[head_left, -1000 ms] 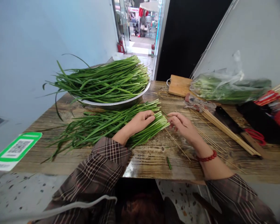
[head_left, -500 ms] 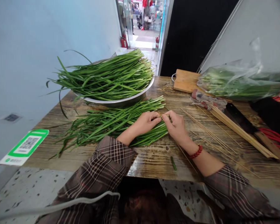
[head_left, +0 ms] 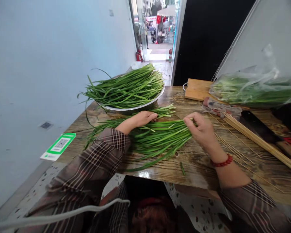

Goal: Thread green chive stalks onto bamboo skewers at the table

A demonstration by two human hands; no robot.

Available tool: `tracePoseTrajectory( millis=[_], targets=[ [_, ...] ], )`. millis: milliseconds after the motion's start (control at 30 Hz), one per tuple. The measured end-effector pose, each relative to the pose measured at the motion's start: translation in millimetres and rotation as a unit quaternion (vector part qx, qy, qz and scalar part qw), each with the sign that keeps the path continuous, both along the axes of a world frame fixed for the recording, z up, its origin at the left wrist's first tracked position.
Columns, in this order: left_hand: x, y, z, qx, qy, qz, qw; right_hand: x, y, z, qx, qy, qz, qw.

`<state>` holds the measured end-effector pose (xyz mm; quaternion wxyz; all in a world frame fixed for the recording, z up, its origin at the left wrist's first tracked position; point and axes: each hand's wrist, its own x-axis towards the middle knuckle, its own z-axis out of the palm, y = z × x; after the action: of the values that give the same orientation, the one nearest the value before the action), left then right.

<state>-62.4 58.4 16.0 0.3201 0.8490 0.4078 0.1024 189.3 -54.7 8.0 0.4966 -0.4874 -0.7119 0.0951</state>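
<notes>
A bunch of long green garlic chives (head_left: 160, 137) lies fanned across the wooden table. Its pale stem ends are in my right hand (head_left: 201, 131), fingers closed round them and pulled out to the right. My left hand (head_left: 142, 119) rests on the chives further left, thumb and fingers pressed together over some of them; what lies under the palm is hidden. Just beyond that hand, a smaller group of stem ends (head_left: 168, 110) points right. Behind stands a metal basin (head_left: 138, 108) heaped with more chives (head_left: 126, 89).
Thin bamboo skewers (head_left: 229, 145) lie loose right of my right hand, beside a thick skewer bundle (head_left: 259, 140) and a dark-bladed knife (head_left: 259, 126). Behind are a cutting board (head_left: 196, 89) and a plastic bag of greens (head_left: 254, 89). A QR-code card (head_left: 59, 146) lies at the left edge.
My hands, close together before, have moved apart. The right has drawn the chives toward the right and spread them; the left has shifted a little left. The view has tilted and shifted.
</notes>
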Motion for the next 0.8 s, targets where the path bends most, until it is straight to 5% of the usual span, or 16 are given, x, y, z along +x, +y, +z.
tracePoseTrajectory(
  millis=[167,333,433,600,800],
  targets=[
    [-5,1,28.3,-0.018,0.014,-0.033,0.999,21,3,6.0,0.02,0.111,-0.071,0.991],
    [19,-16,52.0,-0.029,-0.051,-0.075,0.995,17,3,7.7,0.027,0.069,-0.048,0.996],
    [22,-23,58.0,0.015,0.024,-0.089,0.996,22,6,6.7,0.026,0.057,-0.058,0.996],
    [-11,-28,53.9,0.091,0.185,-0.06,0.977,31,12,2.2,0.019,0.032,-0.05,0.998],
    [-45,-44,19.1,0.172,0.228,-0.121,0.951,29,10,4.6,0.02,0.01,-0.03,0.999]
  ],
)
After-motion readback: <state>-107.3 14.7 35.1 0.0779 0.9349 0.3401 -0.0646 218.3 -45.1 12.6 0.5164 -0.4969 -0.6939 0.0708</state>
